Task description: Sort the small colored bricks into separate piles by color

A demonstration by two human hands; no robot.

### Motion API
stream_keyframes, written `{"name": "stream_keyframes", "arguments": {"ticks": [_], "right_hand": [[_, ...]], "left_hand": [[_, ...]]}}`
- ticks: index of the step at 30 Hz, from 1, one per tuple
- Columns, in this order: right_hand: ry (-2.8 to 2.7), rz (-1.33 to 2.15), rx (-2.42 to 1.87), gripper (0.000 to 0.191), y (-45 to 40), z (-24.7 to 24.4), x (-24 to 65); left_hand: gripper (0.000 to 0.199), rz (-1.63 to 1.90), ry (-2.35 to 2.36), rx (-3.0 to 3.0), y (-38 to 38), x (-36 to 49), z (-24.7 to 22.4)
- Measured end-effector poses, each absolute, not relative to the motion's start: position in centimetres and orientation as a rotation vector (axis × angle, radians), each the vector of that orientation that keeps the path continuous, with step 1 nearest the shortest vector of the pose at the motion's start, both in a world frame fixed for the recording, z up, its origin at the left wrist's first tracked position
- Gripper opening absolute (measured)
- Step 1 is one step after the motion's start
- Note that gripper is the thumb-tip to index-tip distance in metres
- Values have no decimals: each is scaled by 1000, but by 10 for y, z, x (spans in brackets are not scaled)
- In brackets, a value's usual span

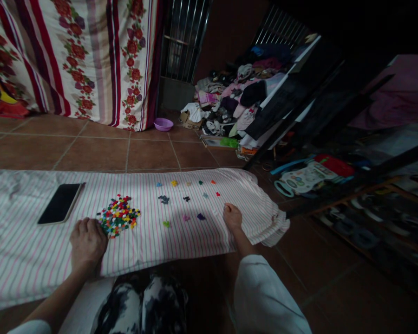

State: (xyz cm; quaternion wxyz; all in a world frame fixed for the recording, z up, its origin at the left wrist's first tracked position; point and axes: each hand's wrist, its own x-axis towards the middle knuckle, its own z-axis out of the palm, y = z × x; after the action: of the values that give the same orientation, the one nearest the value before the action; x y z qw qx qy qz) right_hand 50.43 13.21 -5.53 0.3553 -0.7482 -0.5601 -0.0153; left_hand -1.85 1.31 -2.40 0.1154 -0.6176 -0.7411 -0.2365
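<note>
On the striped cloth (142, 236), my left hand (87, 243) rests palm down, its fingers lying against the near left edge of a heap of tiny mixed-colour pieces (120, 215). My right hand (232, 216) is closed, thumb side up, just right of a few white pieces (215, 212); whatever its fingers hold is hidden. Between the hands lie small single-colour groups in rough rows: dark grey pieces (164, 199), black pieces (186, 198), yellow pieces (174, 183), lime green pieces (166, 223), pink pieces (186, 217), dark purple pieces (201, 216) and red pieces (218, 194), among several others.
A phone (60, 203) lies left of the heap. Beyond the cloth are a tiled floor (94, 148), a purple basin (163, 124), a flowered curtain (101, 60) and piled clothes (237, 93). A toy walker (310, 176) and a shoe rack (362, 208) stand to the right.
</note>
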Motion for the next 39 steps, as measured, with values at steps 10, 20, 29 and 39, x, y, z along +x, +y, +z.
{"name": "stream_keyframes", "arguments": {"ticks": [10, 20, 29, 39], "right_hand": [[-1567, -131, -1816, 30, 124, -64, 499], [-1559, -128, -1768, 31, 126, -75, 511], [-1506, -164, -1782, 29, 126, -74, 509], [-1448, -260, -1768, 28, 124, -70, 503]], "left_hand": [[24, -674, -2176, -1800, 15, -19, -25], [23, -647, -2186, -1801, 14, -19, -25], [26, -547, -2172, -1798, 15, -20, -25], [26, -541, -2166, -1810, 14, -21, -24]]}}
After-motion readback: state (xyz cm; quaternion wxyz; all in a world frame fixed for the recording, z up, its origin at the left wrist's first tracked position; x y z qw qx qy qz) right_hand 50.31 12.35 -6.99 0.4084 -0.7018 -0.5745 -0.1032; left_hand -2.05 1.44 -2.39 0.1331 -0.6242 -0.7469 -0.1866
